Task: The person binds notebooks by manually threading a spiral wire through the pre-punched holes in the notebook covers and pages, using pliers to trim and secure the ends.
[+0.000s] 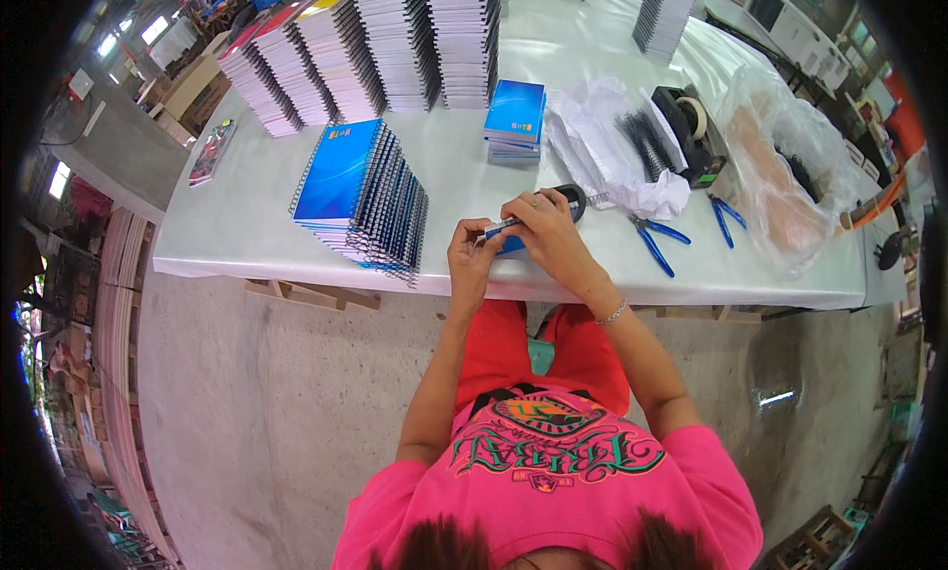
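At the table's near edge, both my hands hold a small blue-covered notebook (509, 244). My left hand (471, 254) pinches its left end. My right hand (548, 234) grips it from above, fingers closed along the edge where a dark strip, perhaps binding coil, shows. Most of the notebook is covered by my fingers. Just beyond my right hand lies a black rounded object (579, 201), partly hidden, its kind unclear. To the left stands a stack of blue spiral notebooks (341, 175). A shorter stack of small blue notebooks (514, 111) sits beyond my hands.
Tall stacks of coil-bound books (395, 46) line the far left. Right of my hands are crumpled white paper (602, 140), black binding coils (647, 145), a black tape dispenser (696, 125), blue-handled pliers (657, 244), a second pair of pliers (726, 219) and a clear plastic bag (780, 175).
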